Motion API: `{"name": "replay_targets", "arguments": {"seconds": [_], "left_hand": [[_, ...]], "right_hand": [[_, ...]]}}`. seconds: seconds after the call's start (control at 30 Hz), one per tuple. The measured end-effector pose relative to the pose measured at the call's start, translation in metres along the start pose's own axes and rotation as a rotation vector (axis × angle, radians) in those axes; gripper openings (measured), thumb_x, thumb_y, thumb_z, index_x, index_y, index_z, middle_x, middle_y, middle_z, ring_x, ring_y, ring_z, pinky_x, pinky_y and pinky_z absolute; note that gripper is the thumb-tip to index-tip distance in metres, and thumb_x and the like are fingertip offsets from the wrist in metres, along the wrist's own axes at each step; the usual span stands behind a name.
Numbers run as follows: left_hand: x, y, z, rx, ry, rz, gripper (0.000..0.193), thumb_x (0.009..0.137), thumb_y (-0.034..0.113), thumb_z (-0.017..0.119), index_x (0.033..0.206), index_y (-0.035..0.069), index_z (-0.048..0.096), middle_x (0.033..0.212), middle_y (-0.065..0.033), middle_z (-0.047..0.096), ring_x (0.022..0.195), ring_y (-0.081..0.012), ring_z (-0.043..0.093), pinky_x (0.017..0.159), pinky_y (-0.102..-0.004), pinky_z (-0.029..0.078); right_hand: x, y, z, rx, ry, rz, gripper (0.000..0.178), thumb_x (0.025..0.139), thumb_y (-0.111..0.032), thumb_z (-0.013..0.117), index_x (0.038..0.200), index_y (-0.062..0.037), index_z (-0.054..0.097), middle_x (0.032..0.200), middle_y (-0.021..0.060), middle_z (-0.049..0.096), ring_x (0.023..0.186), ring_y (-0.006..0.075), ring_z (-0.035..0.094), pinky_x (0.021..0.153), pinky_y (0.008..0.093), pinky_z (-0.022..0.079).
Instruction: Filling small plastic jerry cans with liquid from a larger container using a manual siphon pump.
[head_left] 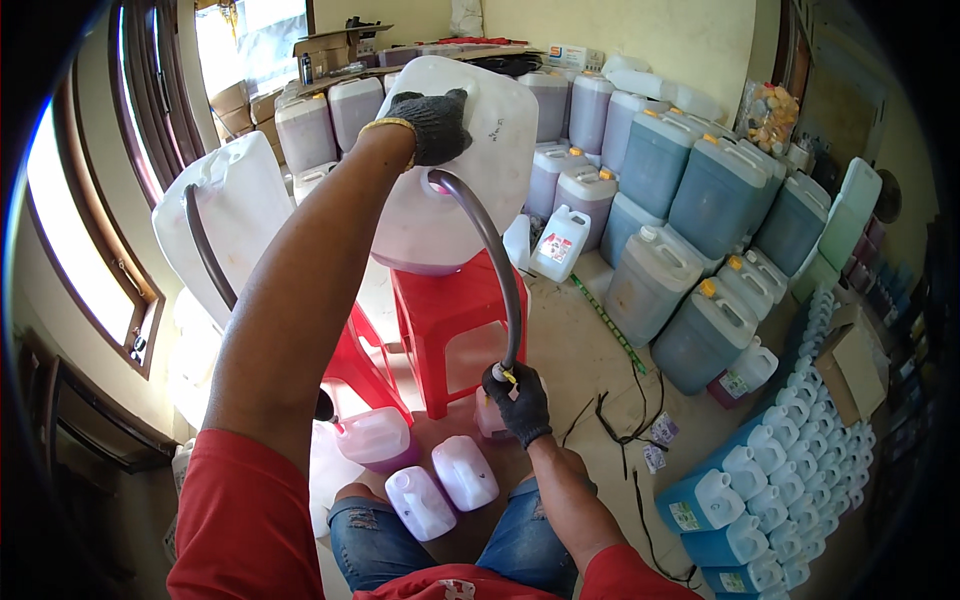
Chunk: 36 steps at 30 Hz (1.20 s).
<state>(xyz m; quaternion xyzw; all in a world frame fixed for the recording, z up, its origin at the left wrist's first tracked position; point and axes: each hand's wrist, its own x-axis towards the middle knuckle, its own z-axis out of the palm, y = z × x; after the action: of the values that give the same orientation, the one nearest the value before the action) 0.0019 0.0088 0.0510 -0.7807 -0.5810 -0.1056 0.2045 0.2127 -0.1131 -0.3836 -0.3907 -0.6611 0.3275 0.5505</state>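
A large translucent white jerrycan (500,130), with pink liquid low inside, rests tilted on a red plastic stool (440,315). My left hand (435,125), in a dark glove, is closed on its handle. From the jerrycan's opening a grey hose (493,245) curves down to my gloved right hand (522,408). That hand grips the hose's lower end, at a valve with a yellow lever (508,377). Just below it stands a small jerrycan (490,415), mostly hidden by the hand. Whether liquid flows cannot be seen.
Left, another white jerrycan (225,190) with a hose leans by a second stool (362,365). Near my knees are a part-filled pink jerrycan (378,440) and small jerrycans (466,473). Large jerrycans (690,185) line the back; rows of blue jugs (745,470) stand right. Black straps (630,430) lie between.
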Motion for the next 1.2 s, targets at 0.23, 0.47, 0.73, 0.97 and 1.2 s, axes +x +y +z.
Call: {"name": "replay_targets", "arguments": {"seconds": [0.23, 0.47, 0.73, 0.97, 1.2], "left_hand": [[-0.009, -0.018, 0.013, 0.038, 0.201, 0.125, 0.068, 0.086, 0.025, 0.076, 0.148, 0.007, 0.054, 0.106, -0.0176, 0.077, 0.105, -0.0359, 0.070, 0.093, -0.0412, 0.053], [-0.009, 0.001, 0.014, 0.023, 0.153, 0.088, 0.059, 0.092, 0.030, 0.068, 0.148, 0.020, 0.056, 0.105, -0.0149, 0.077, 0.106, -0.0309, 0.073, 0.115, -0.0633, 0.025], [-0.002, 0.015, 0.010, 0.062, 0.153, 0.097, 0.055, 0.091, 0.029, 0.069, 0.144, 0.020, 0.059, 0.104, -0.0126, 0.077, 0.103, -0.0293, 0.073, 0.109, -0.0612, 0.030], [-0.004, 0.012, 0.011, 0.049, 0.185, 0.078, 0.053, 0.091, 0.028, 0.069, 0.143, 0.020, 0.061, 0.109, -0.0131, 0.077, 0.107, -0.0299, 0.072, 0.114, -0.0611, 0.029], [-0.002, 0.011, 0.011, 0.031, 0.168, 0.081, 0.054, 0.091, 0.027, 0.068, 0.144, 0.020, 0.060, 0.109, -0.0134, 0.077, 0.108, -0.0298, 0.072, 0.113, -0.0617, 0.029]], "right_hand": [[0.008, -0.003, 0.001, 0.119, -0.087, 0.145, 0.025, 0.092, -0.025, 0.078, 0.100, -0.0023, 0.070, 0.087, 0.0154, 0.072, 0.084, 0.0312, 0.071, 0.076, 0.0400, 0.054], [0.003, -0.026, 0.000, -0.049, 0.089, 0.090, 0.025, 0.087, -0.021, 0.082, 0.100, -0.0026, 0.070, 0.092, 0.0159, 0.072, 0.088, 0.0333, 0.071, 0.079, 0.0404, 0.056], [0.001, -0.008, 0.001, -0.217, 0.076, 0.174, 0.032, 0.076, -0.019, 0.088, 0.100, -0.0059, 0.071, 0.095, 0.0156, 0.074, 0.090, 0.0337, 0.073, 0.083, 0.0425, 0.058], [0.010, 0.009, -0.006, -0.358, 0.082, 0.306, 0.031, 0.087, -0.033, 0.080, 0.103, -0.0087, 0.072, 0.095, 0.0178, 0.076, 0.093, 0.0352, 0.075, 0.080, 0.0446, 0.058], [0.002, 0.006, -0.001, -0.155, 0.042, 0.195, 0.030, 0.086, -0.029, 0.083, 0.105, -0.0089, 0.072, 0.093, 0.0155, 0.076, 0.089, 0.0320, 0.075, 0.077, 0.0412, 0.058]]}}
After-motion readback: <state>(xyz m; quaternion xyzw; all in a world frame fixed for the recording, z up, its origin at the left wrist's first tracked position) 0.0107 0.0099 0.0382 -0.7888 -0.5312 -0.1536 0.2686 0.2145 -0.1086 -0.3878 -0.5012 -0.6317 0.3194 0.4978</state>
